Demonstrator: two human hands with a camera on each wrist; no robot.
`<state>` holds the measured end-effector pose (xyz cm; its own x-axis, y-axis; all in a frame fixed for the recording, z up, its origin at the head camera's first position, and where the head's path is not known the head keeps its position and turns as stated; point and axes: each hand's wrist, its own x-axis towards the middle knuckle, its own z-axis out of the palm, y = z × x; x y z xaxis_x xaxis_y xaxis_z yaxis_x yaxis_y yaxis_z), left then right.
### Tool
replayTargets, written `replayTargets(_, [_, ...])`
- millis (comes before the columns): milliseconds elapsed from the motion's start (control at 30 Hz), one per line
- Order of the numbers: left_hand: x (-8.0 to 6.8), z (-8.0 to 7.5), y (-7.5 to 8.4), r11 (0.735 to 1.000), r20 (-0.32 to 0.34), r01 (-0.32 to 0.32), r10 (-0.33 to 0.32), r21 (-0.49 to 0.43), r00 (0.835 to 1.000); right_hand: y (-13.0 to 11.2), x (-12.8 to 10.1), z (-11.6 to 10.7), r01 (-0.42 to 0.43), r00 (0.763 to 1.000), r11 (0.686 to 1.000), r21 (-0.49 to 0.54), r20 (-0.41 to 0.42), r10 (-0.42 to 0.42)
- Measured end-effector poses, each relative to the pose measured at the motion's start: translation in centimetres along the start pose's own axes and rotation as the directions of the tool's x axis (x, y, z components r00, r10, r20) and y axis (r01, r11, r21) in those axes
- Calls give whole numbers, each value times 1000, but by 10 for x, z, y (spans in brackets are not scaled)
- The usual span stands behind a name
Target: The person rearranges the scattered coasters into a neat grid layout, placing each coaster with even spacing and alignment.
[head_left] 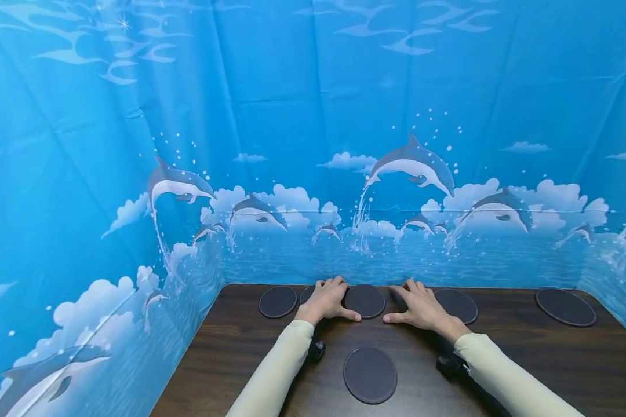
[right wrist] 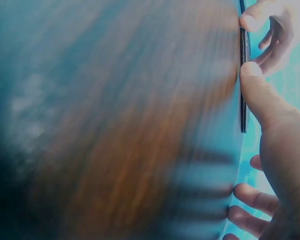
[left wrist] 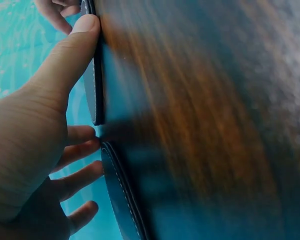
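One dark disc has left hand at nine o'clock, right hand at three, each grip apart. Left thumb perhaps touches it.

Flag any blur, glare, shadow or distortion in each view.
Head: fairly even light, middle back-row disc clear, far-right disc stretched oval. Left wrist: tabletop blurs toward the right, with bluish sheen. Right wrist: tabletop badly blurred; dark streaks, shadow or reflection, beside the fingers.
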<state>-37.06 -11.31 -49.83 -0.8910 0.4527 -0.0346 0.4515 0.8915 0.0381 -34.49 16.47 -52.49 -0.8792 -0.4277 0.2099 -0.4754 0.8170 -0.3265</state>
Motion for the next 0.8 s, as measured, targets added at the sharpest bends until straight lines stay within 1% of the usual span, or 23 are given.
replayTargets(133, [1,1,2,1000,15,8,-8,-9,1000,1,2,1,-16,1000,1000,-22,8,16])
replayTargets(267, [3,1,0,1000,16,11,-11,-8,1000,0,6,0,-7,1000,999,-42,2,7])
replayTargets(400, [1,2,-5,1000,25,0,0,-11,1000,-3,9,3,-14,1000,999,-34,14,14])
replayTargets(567, [0,3,-9,999,48,-18,19,-37,999,-3,13,6,-24,999,999,-22,38,25])
replayTargets(733, [6,2,-10,997,28,-44,46,-65,999,0,19,5,-14,1000,1000,-11,20,14])
replayTargets(800, [7,2,-10,996,30,-51,54,-70,998,1,21,6,-12,1000,1000,0,17,11])
